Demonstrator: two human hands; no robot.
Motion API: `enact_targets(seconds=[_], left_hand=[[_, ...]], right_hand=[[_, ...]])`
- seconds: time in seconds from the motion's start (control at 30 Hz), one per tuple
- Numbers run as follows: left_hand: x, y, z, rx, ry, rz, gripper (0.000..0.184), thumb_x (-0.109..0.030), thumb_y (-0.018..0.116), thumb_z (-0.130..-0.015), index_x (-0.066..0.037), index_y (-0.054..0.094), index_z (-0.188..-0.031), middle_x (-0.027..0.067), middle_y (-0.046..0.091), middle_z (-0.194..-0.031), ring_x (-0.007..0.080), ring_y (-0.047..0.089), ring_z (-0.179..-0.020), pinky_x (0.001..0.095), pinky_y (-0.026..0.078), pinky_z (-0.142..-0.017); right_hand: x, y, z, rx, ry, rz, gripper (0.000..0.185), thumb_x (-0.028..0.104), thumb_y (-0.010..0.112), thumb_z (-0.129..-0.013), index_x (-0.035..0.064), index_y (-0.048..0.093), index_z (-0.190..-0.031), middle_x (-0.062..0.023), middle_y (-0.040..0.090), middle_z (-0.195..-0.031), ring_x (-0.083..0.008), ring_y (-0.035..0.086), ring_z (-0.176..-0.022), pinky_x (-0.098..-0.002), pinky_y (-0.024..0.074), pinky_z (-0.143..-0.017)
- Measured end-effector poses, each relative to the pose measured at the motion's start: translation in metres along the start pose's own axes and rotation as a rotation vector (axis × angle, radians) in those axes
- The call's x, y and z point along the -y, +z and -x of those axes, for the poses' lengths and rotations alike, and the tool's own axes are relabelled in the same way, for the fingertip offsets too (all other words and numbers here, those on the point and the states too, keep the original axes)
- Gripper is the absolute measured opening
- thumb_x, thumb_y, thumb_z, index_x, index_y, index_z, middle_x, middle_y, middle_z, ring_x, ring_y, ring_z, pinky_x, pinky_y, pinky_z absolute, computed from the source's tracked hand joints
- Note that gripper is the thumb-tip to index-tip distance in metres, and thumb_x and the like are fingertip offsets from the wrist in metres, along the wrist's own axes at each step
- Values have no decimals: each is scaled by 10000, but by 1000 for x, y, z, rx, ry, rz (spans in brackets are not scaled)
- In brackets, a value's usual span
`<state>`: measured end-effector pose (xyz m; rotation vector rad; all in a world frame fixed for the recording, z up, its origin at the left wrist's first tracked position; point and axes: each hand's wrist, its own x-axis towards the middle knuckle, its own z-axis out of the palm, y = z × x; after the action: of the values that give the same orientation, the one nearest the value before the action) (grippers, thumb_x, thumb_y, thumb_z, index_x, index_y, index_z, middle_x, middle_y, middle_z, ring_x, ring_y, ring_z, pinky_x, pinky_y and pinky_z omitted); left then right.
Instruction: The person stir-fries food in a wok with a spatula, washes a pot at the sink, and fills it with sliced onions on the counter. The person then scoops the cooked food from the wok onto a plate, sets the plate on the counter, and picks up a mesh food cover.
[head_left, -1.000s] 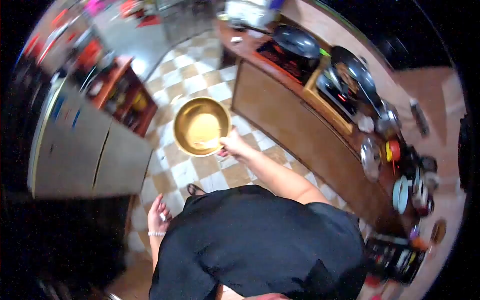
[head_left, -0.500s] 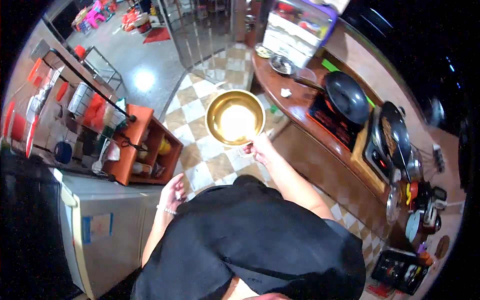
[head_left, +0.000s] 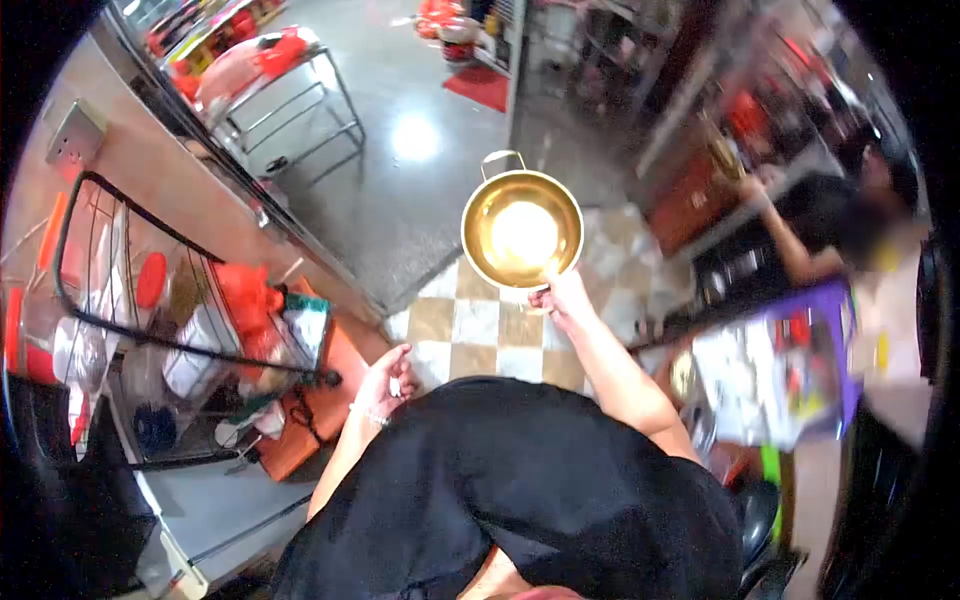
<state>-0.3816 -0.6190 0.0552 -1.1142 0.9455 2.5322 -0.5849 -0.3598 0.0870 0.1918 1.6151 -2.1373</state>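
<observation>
A shiny gold-coloured metal pot (head_left: 500,235) with a loop handle at its far rim is held out in front of my body. My right hand (head_left: 565,302) is closed around its near handle. Bright light reflects off the pot's inside bottom, and I see no contents in it. My left hand (head_left: 387,385) hangs at the left beside my black shirt, fingers apart and slightly curled, holding nothing. A bracelet circles the left wrist.
At left, a black wire rack (head_left: 190,345) with jars and bags stands over an orange wooden shelf (head_left: 350,370). A metal-framed stand (head_left: 345,125) is at upper left, a red mat (head_left: 478,88) beyond. Right lies a purple-edged container (head_left: 845,345); mirrored arm (head_left: 785,235) at upper right.
The view has turned towards the grey-floored area, and the stoves have left it or become mostly hidden. The pot has stayed in my right hand; its far handle now shows.
</observation>
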Motion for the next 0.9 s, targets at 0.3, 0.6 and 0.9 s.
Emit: enact_targets(seconds=[0.3,0.6,0.9], left_hand=[[-145,6,-146,-66,109,294,120,-279,560,-880,-167,591,-911,-54,488,-616,94,416,-465,249,325,-433],[-384,118,-298,-52,266,96,191,-235,551,-886,-118,558,-1037,-20,504,-635,101,430,-456,248,324,-411],[-628,230,-520,175,293,17,194,-190,532,-899,-83,531,-1060,-9,514,-655,101,443,-477,238,337,-409]], right_hand=[[29,128,-311,292,344,-111,215,2,456,-816,-23,464,-1029,-130,551,-774,-203,519,-517,-313,456,-467],[123,159,-569,3,222,-153,259,-14,496,-773,6,467,-1030,-108,547,-766,-199,552,-581,-301,485,-501],[160,181,-885,-276,392,-560,163,63,477,-734,-7,502,-879,-147,538,-675,-236,517,-503,-332,479,-468]])
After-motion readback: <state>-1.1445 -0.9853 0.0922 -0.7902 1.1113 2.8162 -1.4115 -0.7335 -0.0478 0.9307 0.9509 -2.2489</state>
